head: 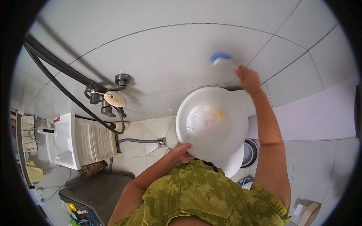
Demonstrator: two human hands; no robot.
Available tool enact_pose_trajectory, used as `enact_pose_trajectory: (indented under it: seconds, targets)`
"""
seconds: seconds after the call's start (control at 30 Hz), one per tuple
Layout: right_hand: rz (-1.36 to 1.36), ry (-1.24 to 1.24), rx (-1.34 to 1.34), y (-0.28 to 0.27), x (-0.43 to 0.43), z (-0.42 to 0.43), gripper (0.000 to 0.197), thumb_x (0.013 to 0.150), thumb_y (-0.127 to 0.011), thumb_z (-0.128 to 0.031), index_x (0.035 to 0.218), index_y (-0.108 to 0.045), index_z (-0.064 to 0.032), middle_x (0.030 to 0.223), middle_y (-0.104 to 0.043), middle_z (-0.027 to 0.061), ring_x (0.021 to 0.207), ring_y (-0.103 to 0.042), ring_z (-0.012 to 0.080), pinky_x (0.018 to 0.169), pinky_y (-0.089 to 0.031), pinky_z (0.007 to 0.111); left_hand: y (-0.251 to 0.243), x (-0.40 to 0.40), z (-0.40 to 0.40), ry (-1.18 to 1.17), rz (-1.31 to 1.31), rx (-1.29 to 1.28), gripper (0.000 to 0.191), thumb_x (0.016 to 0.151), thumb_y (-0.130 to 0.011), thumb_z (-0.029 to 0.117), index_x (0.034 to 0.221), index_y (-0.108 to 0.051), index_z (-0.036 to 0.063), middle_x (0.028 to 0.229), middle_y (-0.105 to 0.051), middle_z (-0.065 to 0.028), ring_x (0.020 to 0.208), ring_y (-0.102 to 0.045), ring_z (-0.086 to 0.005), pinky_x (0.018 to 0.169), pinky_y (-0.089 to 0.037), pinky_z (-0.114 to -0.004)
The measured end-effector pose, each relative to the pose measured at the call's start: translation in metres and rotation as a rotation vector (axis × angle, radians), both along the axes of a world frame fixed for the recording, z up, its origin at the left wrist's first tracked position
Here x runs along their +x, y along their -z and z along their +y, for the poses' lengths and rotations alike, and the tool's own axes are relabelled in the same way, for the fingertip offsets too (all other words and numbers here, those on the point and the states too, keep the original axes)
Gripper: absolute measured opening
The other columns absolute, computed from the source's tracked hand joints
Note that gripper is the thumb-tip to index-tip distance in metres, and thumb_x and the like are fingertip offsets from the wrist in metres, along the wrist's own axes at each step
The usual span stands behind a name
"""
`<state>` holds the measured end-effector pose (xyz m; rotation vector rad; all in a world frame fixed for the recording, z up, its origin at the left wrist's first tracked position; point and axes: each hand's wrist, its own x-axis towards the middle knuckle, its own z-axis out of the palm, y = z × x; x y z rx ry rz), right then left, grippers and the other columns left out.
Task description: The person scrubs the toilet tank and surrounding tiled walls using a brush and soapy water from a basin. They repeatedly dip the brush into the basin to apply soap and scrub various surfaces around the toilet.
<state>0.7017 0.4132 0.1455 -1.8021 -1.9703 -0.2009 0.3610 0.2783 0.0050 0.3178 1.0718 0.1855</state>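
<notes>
My right hand (249,79) grips the blurred handle of a scrub brush (221,58) with a white head and blue bristles. The brush is up against the grey wall tiles (181,56), though blur hides whether the bristles touch them. With my left hand (182,152) I hold the near left rim of a round white plastic basin (181,115), thumb over the edge. Foam bubbles (193,120) float on cloudy water inside. A pink patch (209,122) and a yellow one (219,114) show through the water, too indistinct to name.
A dark shower mixer (107,99) with a hanging pumice stone (115,99) and hose (70,99) juts from the wall at left. Below lie a floor drain (161,142) and grey drain pipe (138,140). A white washbasin cabinet (87,138) stands left; white toilet parts (233,165) show under the basin.
</notes>
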Motion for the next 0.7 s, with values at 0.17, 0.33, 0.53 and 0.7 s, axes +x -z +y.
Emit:
enact_pose_trajectory:
  seconds: [0.17,0.33,0.53,0.7]
  targets:
    - [-0.322,0.087,-0.478,0.069,-0.032,-0.008,0.04,0.089,-0.04,-0.045,0.09,-0.056,-0.0081,0.083,-0.061,0.012,0.074,-0.062,0.0283,0.062,-0.049,0.039,0.008,0.001,0.001,0.026,0.088,-0.012,0.043,0.084,-0.049,0.01,0.122,-0.034,-0.0041,0.108,-0.052,-0.0192,0.092,-0.058,-0.0324,0.078,-0.052,-0.045]
    - [-0.265,0.081,-0.081,-0.036,-0.063,0.002,0.034,0.087,-0.047,-0.04,0.081,-0.055,-0.0075,0.075,-0.059,0.0102,0.066,-0.059,0.0289,0.056,-0.047,0.039,0.027,-0.003,-0.012,-0.069,0.069,-0.001,0.044,0.083,-0.05,0.01,0.12,-0.034,-0.0062,0.105,-0.052,-0.0204,0.085,-0.06,-0.0347,0.073,-0.054,-0.044]
    - [0.051,0.084,0.138,-0.031,-0.078,0.01,0.031,0.085,-0.051,-0.038,0.079,-0.055,-0.0081,0.074,-0.059,0.0115,0.064,-0.058,0.03,0.054,-0.046,0.04,0.021,-0.003,-0.011,-0.033,0.022,-0.017,0.045,0.082,-0.048,0.008,0.121,-0.032,-0.0076,0.11,-0.049,-0.0219,0.093,-0.057,-0.035,0.074,-0.054,-0.044]
    - [-0.198,0.07,-0.316,0.055,-0.097,0.006,0.036,0.085,-0.049,-0.043,0.081,-0.056,-0.0079,0.073,-0.06,0.0124,0.065,-0.06,0.0312,0.057,-0.048,0.038,0.013,0.0,-0.011,-0.019,-0.009,0.018,0.049,0.082,-0.047,0.007,0.124,-0.029,-0.0071,0.114,-0.046,-0.0221,0.099,-0.054,-0.0354,0.078,-0.053,-0.044]
